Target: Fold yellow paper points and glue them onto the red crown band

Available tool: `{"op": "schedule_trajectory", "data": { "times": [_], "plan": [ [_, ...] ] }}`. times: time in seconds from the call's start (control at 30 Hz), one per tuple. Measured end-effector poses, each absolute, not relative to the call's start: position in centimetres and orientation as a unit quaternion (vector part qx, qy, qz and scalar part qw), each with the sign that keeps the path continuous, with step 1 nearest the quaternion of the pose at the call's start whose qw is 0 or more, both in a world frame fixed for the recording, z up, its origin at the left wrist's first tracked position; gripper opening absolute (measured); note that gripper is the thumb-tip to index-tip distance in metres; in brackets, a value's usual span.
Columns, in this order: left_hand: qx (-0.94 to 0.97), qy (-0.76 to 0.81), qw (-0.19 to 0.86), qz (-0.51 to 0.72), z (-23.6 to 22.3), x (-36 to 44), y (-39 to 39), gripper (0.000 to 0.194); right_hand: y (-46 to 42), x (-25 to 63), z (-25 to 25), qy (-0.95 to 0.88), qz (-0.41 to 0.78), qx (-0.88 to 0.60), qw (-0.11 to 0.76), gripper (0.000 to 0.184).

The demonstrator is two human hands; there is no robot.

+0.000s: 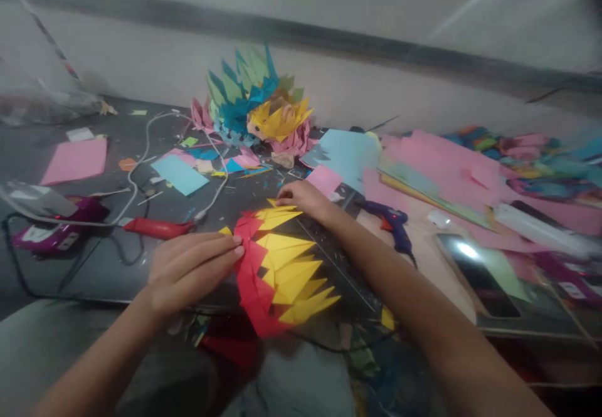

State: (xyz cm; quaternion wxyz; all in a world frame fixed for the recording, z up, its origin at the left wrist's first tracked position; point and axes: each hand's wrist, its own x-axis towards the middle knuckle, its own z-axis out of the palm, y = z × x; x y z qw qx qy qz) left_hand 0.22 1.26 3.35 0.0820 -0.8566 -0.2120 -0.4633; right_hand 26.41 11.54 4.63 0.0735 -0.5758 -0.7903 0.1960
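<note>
A folded red and yellow paper piece (277, 266) with pointed yellow spikes lies on the dark table (108, 266) in front of me. My left hand (190, 266) rests flat beside it, fingers together and stretched out, their tips pressing the red left edge. My right hand (303, 199) reaches over the far end, fingers curled down onto the top yellow point. Behind it stands a pile of spiky paper flowers (256, 106) in blue, green, yellow and pink.
A red-handled tool (157, 227) with a cord lies to the left, near a purple device (56, 229). A blue glue gun (392, 222), a phone (475, 273) and stacked pink and blue paper sheets (423, 166) fill the right. Paper scraps lie scattered about.
</note>
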Motion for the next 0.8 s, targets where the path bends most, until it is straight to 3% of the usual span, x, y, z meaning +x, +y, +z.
{"op": "schedule_trajectory", "data": {
  "times": [0.17, 0.43, 0.6, 0.67, 0.8],
  "plan": [
    [-0.856, -0.201, 0.096, -0.466, 4.0, 1.1, 2.0, 0.03, 11.7, 26.5, 4.3, -0.773, 0.209, -0.598, 0.035, 0.018],
    [-0.858, -0.159, 0.098, -0.478, 4.6, 3.2, 3.3, 0.015, 11.5, 27.5, 5.2, -0.806, 0.24, -0.541, -0.005, 0.01],
    [-0.844, -0.153, 0.126, -0.498, 4.8, 4.4, 4.1, 0.012, 9.7, 29.4, 6.0, -0.768, 0.212, -0.594, 0.109, 0.008],
    [-0.836, -0.146, 0.135, -0.511, 4.7, 4.8, 4.4, 0.012, 8.9, 30.0, 6.1, -0.69, 0.268, -0.643, 0.197, 0.006],
    [-0.821, -0.139, 0.149, -0.533, 4.6, 5.4, 4.6, 0.012, 7.3, 30.7, 6.2, -0.555, 0.34, -0.713, 0.26, 0.012]
  ]
}}
